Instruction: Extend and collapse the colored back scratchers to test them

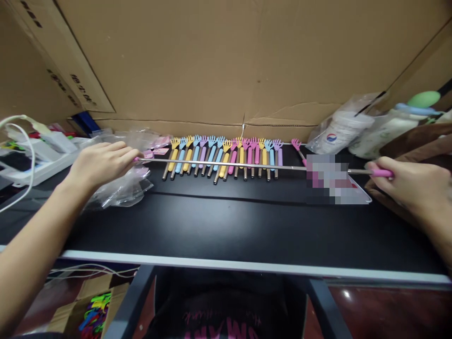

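Left hand (102, 162) closed on the pink-tipped end of a thin metal rod (219, 165); right hand (416, 183) wrapped round its pink handle (383, 173) — hands wide apart. Rod spans level above the desk (219, 226), drawn out long. Step looks like working the telescopic length; extending or collapsing, cannot tell. Next move likely calls for firm grips at both ends, force kept in line with the rod. Beyond it, a row of short hand-shaped scratchers (225, 159), colours mixed; one pink scratcher (296, 144) apart to the right, partly hidden by a blurred patch. Further out — plastic bags (122, 188) and power strip (45, 165) left, bagged cup (348, 127) and bottle (395, 129) right.
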Motion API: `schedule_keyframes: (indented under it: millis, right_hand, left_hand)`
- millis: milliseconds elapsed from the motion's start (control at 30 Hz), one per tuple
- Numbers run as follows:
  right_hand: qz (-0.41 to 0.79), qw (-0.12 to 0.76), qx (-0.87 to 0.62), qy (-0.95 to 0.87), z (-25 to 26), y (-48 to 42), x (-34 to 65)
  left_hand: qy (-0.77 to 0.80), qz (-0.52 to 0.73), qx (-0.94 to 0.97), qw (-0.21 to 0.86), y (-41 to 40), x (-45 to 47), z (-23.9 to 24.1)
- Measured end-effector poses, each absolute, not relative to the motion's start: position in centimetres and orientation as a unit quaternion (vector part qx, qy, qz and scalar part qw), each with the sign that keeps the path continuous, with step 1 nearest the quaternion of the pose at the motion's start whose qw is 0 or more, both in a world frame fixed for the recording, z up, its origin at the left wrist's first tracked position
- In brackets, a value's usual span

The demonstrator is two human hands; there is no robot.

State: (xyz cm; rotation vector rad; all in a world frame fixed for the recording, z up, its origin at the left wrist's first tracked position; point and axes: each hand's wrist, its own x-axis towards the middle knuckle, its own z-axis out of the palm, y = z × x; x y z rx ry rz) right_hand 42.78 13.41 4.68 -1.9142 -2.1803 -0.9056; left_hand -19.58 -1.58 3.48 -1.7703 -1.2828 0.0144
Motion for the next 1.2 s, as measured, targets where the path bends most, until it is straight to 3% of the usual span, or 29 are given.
schedule_keyframes:
  millis: [200,533,767,1033,1200]
  right_hand:
    - [-0.316,0.075,-0.565,-0.759,4.1,11.5,37.1]
    - [-0.227,0.034,-0.418,-0.879,3.2,5.9,24.2]
    - [-0.218,0.009,-0.412,-0.885,3.3,5.1,23.3]
    - [-0.280,0.118,-0.345,-0.888,2.7,4.6,23.4]
    - [-0.323,0.091,-0.404,-0.851,3.7,7.3,28.3]
  left_hand:
    - [-0.492,-0.063,-0.779,0.382,-0.7,-13.8,4.2]
    - [-0.455,-0.043,-0.838,0.297,0.3,0.3,3.5]
    - [-0.451,-0.055,-0.836,0.307,0.4,0.7,2.8]
    - [-0.425,-0.081,-0.846,0.312,0.3,0.6,3.0]
    - [-0.443,-0.067,-0.822,0.351,0.7,-4.2,3.7]
